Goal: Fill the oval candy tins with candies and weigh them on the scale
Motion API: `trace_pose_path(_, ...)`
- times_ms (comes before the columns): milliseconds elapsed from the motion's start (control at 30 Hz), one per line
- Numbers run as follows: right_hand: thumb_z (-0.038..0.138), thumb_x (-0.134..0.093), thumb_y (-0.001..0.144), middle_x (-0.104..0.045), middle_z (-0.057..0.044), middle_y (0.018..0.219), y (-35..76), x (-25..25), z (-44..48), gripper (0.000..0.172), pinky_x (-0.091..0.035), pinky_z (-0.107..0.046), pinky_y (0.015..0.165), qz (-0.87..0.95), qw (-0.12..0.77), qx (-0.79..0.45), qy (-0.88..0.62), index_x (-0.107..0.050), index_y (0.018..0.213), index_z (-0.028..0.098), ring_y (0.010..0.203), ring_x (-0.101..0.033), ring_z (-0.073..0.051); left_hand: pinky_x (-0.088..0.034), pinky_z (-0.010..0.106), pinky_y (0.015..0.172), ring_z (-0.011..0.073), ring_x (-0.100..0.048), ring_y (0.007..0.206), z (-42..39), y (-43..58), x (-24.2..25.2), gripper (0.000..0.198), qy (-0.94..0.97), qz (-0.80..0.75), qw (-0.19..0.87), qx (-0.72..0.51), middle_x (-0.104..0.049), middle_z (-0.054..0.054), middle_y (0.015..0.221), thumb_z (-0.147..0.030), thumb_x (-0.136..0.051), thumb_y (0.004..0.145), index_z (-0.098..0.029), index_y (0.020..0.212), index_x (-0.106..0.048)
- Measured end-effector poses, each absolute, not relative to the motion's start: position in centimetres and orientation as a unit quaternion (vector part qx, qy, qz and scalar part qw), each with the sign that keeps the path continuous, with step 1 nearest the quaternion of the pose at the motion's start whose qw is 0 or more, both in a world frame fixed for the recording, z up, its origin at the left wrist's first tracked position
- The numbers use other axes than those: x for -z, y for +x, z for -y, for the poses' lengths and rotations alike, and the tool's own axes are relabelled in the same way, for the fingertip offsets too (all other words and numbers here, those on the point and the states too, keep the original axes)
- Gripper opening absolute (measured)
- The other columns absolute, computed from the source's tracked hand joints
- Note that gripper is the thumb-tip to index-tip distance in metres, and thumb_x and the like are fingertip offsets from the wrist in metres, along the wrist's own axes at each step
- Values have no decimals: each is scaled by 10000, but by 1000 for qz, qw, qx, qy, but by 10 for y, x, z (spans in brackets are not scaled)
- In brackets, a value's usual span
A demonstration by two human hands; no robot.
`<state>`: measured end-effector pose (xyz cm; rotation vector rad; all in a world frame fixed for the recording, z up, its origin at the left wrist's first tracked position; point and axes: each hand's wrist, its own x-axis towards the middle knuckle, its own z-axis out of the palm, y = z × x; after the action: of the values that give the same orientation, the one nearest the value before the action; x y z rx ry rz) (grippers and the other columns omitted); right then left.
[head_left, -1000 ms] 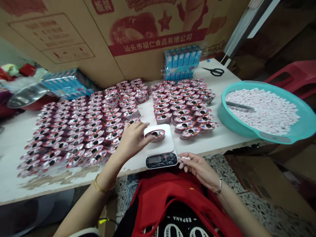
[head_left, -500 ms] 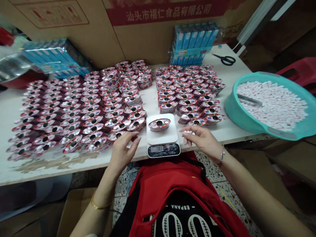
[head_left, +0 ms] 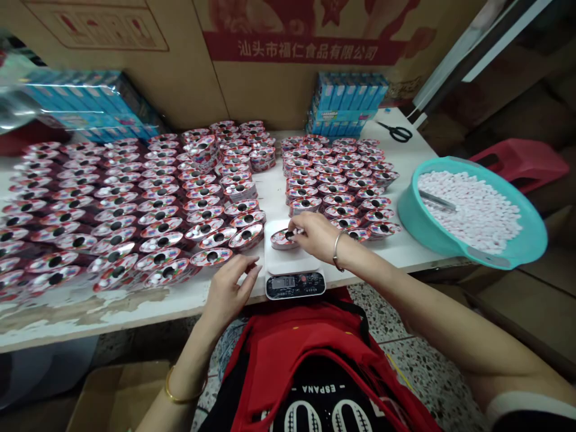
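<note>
A small oval red-and-white box (head_left: 279,240) with a dark round hole in its top sits on the white kitchen scale (head_left: 294,264). My right hand (head_left: 315,235) is over the right end of that box, fingers closed in a pinch on small white candies, most of which the fingers hide. At the table's front edge, left of the scale, rests my left hand (head_left: 231,288). It holds nothing, its thumb apart from its bent fingers. Many similar boxes (head_left: 162,225) stand in rows beyond it, several with white candies on top.
A turquoise basin (head_left: 423,219) of white candies (head_left: 472,210), with a metal tool (head_left: 437,200) in it, stands at the right. Scissors (head_left: 398,132) lie behind it. Blue wrapped packs (head_left: 346,102) stand at the back against a large carton (head_left: 265,90).
My right hand has moved left from beside the scale to the box on it, still with candies. My left hand stays near the table edge. The view has shifted slightly.
</note>
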<state>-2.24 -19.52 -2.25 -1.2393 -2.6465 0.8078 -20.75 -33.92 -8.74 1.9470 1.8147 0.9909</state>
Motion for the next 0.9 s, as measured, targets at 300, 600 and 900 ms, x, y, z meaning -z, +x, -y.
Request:
trace_pose_path(300, 96, -566, 831, -603, -77, 949, -21, 14, 196, 166, -422, -297, 823, 883, 104, -279, -364, -657, 965, 128, 898, -554, -173, -496, 282, 731, 151, -608, 806, 343, -207, 96, 199, 676, -625, 176, -349, -657, 53, 864, -308, -487, 918, -194, 1022, -613)
trace_pose_path(600, 283, -631, 844, -691, -178, 999, 159, -18, 128, 280, -367, -346, 685, 698, 152, -76, -696, -703, 1035, 92, 727, -554, -137, -490, 313, 773, 169, -606, 857, 338, -203, 87, 218, 683, -619, 117, -369, -655, 54, 903, -274, -496, 911, -202, 1087, -604)
trace_pose_path(900, 138, -688, 740, -689, -149, 635, 294, 67, 87, 214, -334, -338, 578, 620, -87, -147, -766, -731, 560, 31, 472, -505, -71, -313, 439, 1016, 250, -452, 1246, 260, -166, 51, 356, 868, -472, 51, -148, -549, 51, 1363, -333, -414, 954, -272, 1279, -546)
